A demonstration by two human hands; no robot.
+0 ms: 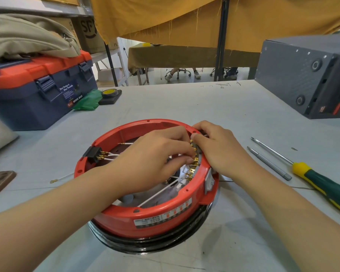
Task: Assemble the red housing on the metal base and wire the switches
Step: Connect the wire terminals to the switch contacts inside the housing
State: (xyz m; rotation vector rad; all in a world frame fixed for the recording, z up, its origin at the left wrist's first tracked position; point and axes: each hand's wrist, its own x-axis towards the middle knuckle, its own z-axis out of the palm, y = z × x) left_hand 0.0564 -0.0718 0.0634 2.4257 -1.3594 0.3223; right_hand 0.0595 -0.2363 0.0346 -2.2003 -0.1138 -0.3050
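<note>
The red ring-shaped housing (157,216) sits on the dark metal base (149,244) in the middle of the table. Inside it, white wires (157,193) run to brass terminals (194,163) on the switches at the right wall. My left hand (153,154) reaches into the housing and pinches a brass terminal at the switch. My right hand (218,148) grips the housing's right rim, fingers curled over the outside by the white switch (208,180). A black connector block (93,154) with brass pins sits in the left wall.
Two screwdrivers lie to the right: a thin grey one (269,163) and a green-and-yellow-handled one (322,185). A blue and orange toolbox (39,91) stands far left, black tape roll (111,93) beside it. A grey machine case (306,75) stands far right.
</note>
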